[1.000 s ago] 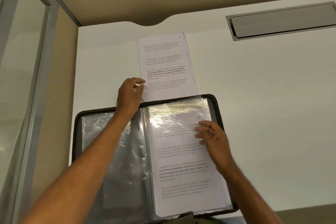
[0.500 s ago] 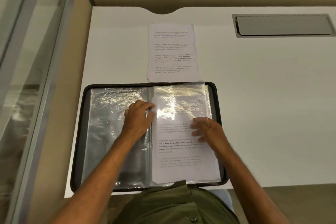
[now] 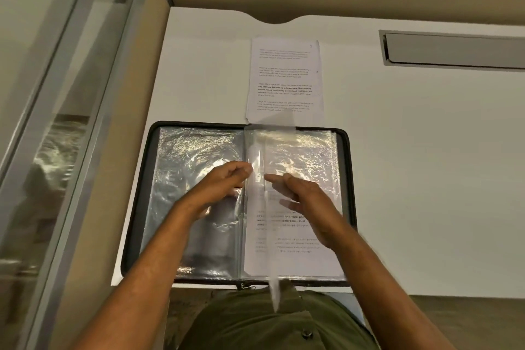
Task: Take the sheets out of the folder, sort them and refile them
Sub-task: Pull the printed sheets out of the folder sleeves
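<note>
A black zip folder (image 3: 350,179) lies open on the white desk (image 3: 426,165), its clear plastic sleeves showing. One clear sleeve (image 3: 257,150) stands up on edge at the spine, mid-turn. My left hand (image 3: 221,185) pinches that sleeve with gathered fingertips. On the sleeve's right side, my right hand (image 3: 306,199) is held with straight fingers over the right page. A printed sheet (image 3: 284,241) sits inside the right-hand sleeves. Another printed sheet (image 3: 284,79) lies loose on the desk just beyond the folder's top edge.
A grey cable flap (image 3: 454,50) is set into the desk at the back right. A glass partition (image 3: 56,94) and a beige panel close off the left side. The desk's back edge has a curved cut-out (image 3: 275,18). The folder overhangs the near edge slightly.
My left hand left the loose sheet and came back to the folder's spine. A clear sleeve has risen from the right page and now stands upright between my hands.
</note>
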The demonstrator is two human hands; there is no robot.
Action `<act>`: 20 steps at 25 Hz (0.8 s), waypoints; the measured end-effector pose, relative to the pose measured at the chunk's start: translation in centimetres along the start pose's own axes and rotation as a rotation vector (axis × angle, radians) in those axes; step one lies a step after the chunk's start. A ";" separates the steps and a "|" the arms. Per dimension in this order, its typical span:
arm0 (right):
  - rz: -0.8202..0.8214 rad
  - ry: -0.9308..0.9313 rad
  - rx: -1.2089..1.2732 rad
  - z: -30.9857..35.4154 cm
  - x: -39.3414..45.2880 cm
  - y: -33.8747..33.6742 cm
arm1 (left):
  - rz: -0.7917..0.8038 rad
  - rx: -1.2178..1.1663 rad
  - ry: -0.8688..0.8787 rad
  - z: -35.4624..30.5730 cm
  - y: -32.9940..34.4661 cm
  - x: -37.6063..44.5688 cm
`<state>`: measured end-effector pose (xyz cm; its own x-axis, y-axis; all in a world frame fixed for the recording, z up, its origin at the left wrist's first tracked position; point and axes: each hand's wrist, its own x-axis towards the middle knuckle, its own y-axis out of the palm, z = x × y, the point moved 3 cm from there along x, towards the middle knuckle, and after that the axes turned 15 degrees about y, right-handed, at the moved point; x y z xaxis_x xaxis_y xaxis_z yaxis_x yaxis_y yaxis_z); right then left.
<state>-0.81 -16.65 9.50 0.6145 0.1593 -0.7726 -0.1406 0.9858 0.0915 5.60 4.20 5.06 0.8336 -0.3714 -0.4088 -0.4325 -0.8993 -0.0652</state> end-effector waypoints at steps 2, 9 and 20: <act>0.082 -0.016 -0.047 0.7 0.0 2.2 | 0.020 -0.104 -0.027 -0.7 -0.5 -1.1; 0.337 -0.072 -0.264 1.3 1.8 8.6 | -0.040 -0.319 -0.029 -1.8 -5.1 -4.6; 0.340 -0.105 -0.667 -1.4 5.8 13.2 | -0.436 -0.024 -0.224 4.3 -10.5 -6.6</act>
<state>-0.18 -2.84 5.37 0.5194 0.4866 -0.7025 -0.7553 0.6459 -0.1111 3.18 17.10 4.54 0.8398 0.0977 -0.5341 -0.0494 -0.9658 -0.2544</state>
